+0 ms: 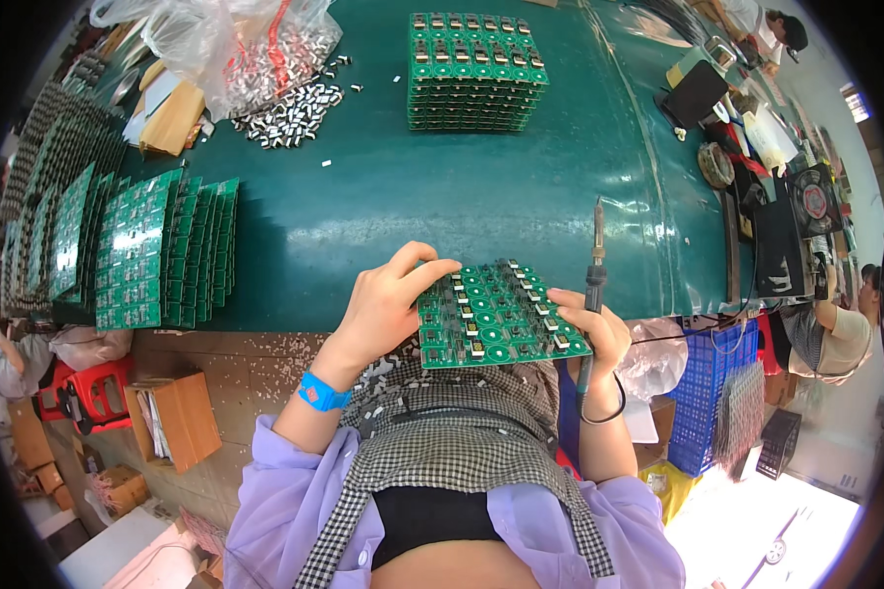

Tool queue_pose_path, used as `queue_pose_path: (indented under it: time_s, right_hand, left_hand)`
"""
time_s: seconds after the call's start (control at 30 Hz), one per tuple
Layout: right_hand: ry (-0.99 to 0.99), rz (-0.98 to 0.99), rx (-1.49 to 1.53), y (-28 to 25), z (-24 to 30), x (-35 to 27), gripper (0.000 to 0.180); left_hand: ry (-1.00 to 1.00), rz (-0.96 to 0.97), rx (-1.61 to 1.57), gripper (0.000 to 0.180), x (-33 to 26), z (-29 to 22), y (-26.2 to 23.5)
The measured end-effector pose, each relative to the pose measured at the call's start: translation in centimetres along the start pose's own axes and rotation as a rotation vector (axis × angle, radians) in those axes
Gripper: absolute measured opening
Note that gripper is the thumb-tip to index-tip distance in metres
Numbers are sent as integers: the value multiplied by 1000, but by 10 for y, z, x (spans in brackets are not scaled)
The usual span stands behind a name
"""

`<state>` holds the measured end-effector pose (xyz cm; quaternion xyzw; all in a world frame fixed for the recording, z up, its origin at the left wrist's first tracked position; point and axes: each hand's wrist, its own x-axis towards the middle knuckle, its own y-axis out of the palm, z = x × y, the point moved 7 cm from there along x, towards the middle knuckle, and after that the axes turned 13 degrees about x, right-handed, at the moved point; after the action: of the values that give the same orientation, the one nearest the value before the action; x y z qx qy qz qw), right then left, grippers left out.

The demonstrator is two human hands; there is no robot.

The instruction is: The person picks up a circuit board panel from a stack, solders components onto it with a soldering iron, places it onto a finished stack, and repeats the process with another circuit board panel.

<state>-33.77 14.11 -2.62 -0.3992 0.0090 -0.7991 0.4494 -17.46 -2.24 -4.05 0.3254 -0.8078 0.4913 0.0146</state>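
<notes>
Between my two hands, at the front edge of the table, a green circuit board panel [501,319] is held up at a tilt. Rows of small black and white parts run across its face. My left hand [388,299] pinches the panel's left side, thumb along the top corner. On the right side, my right hand [594,329] grips the panel's edge and also holds a soldering iron [595,275]. The iron's tip points up and away from the board, and its cable loops down past my wrist.
A stack of circuit boards [476,83] stands at the far middle of the green table [363,216]. More panels [133,255] lean in rows at the left. Small white-and-metal parts [290,113] spill from a clear plastic bag [255,49]. At right stands a black fan [812,201]; people work nearby.
</notes>
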Motion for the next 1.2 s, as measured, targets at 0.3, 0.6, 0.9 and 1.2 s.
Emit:
queue_pose_path:
  time_s: [0.3, 0.6, 0.9, 1.2]
  right_hand:
    - [-40, -10, -20, 1, 6, 4, 15]
    - [-55, -7, -33, 1, 6, 5, 17]
    - [-77, 4, -37, 0, 9, 5, 18]
    - [-52, 3, -23, -3, 7, 7, 13]
  left_hand:
    - [16, 22, 40, 42, -1, 1, 5]
    - [6, -80, 30, 43, -1, -2, -1]
    - [75, -9, -35, 38, -1, -8, -3]
    - [44, -18, -65, 40, 1, -8, -1]
